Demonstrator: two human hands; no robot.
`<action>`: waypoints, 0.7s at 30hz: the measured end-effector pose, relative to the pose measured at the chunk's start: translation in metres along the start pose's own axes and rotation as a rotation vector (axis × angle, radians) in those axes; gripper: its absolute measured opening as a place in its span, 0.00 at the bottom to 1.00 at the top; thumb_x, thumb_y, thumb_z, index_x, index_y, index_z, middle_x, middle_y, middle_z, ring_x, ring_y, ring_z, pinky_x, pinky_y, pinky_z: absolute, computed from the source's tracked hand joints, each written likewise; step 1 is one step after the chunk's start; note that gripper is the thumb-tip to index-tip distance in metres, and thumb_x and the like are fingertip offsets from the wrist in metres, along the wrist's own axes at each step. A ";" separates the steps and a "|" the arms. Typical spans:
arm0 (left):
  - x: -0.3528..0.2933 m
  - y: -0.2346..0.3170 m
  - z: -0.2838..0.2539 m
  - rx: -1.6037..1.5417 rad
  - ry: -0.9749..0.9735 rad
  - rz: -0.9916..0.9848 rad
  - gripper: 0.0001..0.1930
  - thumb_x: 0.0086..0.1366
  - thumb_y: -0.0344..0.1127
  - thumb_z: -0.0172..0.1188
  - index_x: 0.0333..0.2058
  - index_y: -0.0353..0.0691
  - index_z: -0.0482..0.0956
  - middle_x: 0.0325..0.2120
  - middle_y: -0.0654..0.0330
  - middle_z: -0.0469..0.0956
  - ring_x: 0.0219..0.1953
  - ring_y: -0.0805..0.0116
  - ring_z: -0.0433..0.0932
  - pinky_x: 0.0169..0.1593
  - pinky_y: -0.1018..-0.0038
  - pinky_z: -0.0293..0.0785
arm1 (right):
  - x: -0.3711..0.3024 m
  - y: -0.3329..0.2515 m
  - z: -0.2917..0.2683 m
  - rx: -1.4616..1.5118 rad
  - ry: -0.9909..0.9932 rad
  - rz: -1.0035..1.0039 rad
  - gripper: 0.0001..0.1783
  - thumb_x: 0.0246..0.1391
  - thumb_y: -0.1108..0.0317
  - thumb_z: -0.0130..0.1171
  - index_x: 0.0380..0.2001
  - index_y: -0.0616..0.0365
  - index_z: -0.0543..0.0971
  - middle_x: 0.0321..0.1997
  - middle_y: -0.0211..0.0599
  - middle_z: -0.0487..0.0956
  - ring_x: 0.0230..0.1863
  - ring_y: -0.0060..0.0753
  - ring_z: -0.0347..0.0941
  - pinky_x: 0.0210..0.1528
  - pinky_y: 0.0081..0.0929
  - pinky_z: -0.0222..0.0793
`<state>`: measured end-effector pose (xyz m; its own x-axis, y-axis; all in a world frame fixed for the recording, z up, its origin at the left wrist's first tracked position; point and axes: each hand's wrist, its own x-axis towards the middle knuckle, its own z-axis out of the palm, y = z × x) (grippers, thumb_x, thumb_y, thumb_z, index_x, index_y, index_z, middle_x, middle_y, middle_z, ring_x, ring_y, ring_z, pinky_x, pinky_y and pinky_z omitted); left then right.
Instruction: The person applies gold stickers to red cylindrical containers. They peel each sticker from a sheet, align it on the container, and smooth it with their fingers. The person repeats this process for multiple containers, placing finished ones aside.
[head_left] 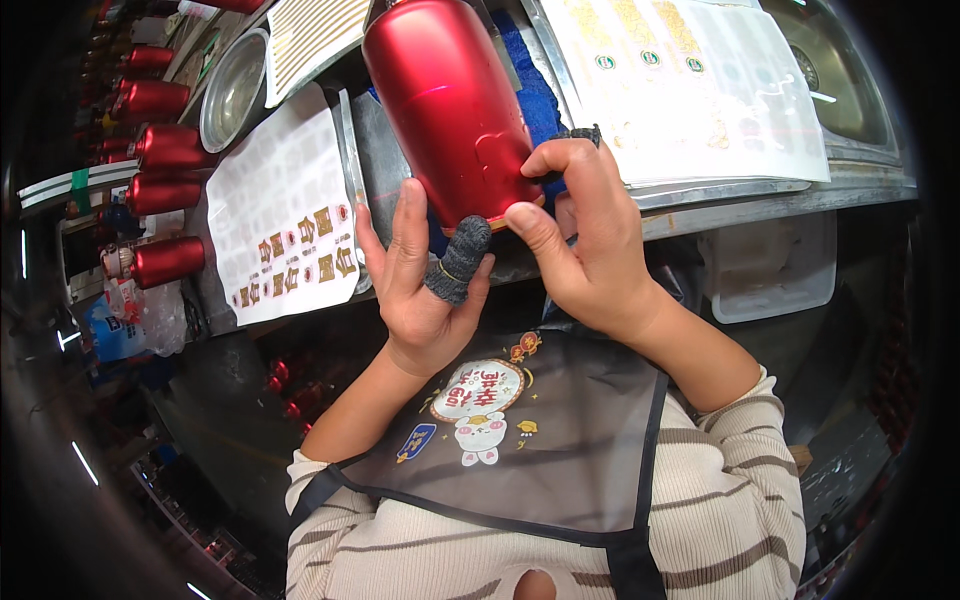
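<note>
A glossy red bottle [450, 90] lies at the middle of the bench, its base toward me. A faint raised outline, perhaps a clear film, shows on its lower right side. My right hand [600, 235] grips the bottle near the base, thumb at the lower edge and index finger bent against the side. Beside the base on the left, my left hand [415, 305] has its fingers stretched apart. A dark grey knitted finger cover [462, 262], banded with elastic, sits on one of its fingers, its tip at the bottle's rim. Another dark cover shows partly on the right hand.
A sheet of gold decals [285, 220] lies left of the bottle, a gold-striped sheet [315, 45] behind it. Another decal sheet [760, 130] covers the right side, before a metal sink [850, 75]. A metal bowl [238, 90] and several red bottles [165, 193] stand left.
</note>
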<state>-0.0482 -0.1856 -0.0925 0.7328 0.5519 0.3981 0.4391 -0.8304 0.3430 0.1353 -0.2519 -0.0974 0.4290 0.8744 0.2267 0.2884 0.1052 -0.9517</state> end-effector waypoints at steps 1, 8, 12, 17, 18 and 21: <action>0.000 0.000 -0.001 -0.003 -0.002 -0.002 0.20 0.48 0.25 0.72 0.44 0.37 0.85 0.65 0.33 0.61 0.63 0.38 0.69 0.66 0.37 0.44 | 0.000 0.005 0.000 0.033 0.000 -0.002 0.18 0.54 0.65 0.66 0.45 0.58 0.73 0.40 0.42 0.76 0.35 0.45 0.74 0.38 0.34 0.73; -0.005 -0.006 0.002 -0.009 0.011 -0.002 0.21 0.48 0.25 0.72 0.44 0.38 0.85 0.65 0.34 0.62 0.64 0.38 0.68 0.67 0.37 0.44 | 0.001 0.003 0.000 -0.027 -0.049 -0.063 0.14 0.59 0.70 0.61 0.46 0.61 0.72 0.43 0.37 0.72 0.28 0.24 0.64 0.29 0.20 0.63; 0.000 -0.002 0.001 -0.016 0.026 0.028 0.25 0.53 0.23 0.69 0.52 0.29 0.77 0.65 0.37 0.63 0.64 0.43 0.68 0.67 0.34 0.43 | 0.001 0.004 0.005 -0.043 0.017 -0.042 0.14 0.56 0.68 0.61 0.44 0.59 0.73 0.39 0.42 0.76 0.36 0.45 0.71 0.37 0.35 0.70; 0.000 -0.003 0.000 0.033 0.031 0.062 0.24 0.52 0.25 0.70 0.50 0.32 0.79 0.66 0.37 0.61 0.65 0.42 0.66 0.67 0.33 0.43 | 0.001 0.012 0.002 0.107 -0.020 0.022 0.16 0.55 0.67 0.64 0.45 0.59 0.73 0.39 0.42 0.74 0.35 0.43 0.70 0.37 0.32 0.69; -0.001 -0.004 0.000 0.039 0.028 0.068 0.24 0.52 0.25 0.70 0.50 0.33 0.80 0.66 0.37 0.60 0.66 0.42 0.66 0.66 0.33 0.43 | 0.002 0.010 0.001 0.054 -0.022 0.019 0.17 0.54 0.68 0.64 0.45 0.59 0.73 0.38 0.42 0.74 0.35 0.42 0.70 0.38 0.31 0.69; -0.003 -0.005 -0.008 0.068 -0.010 0.044 0.23 0.51 0.29 0.70 0.48 0.36 0.82 0.65 0.34 0.61 0.66 0.38 0.64 0.66 0.34 0.44 | 0.000 0.006 0.009 0.038 -0.026 0.031 0.18 0.54 0.70 0.65 0.46 0.60 0.72 0.42 0.40 0.72 0.39 0.35 0.71 0.40 0.26 0.69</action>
<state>-0.0568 -0.1830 -0.0891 0.7570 0.5140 0.4033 0.4400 -0.8574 0.2669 0.1296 -0.2475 -0.1048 0.4147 0.8895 0.1920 0.2422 0.0955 -0.9655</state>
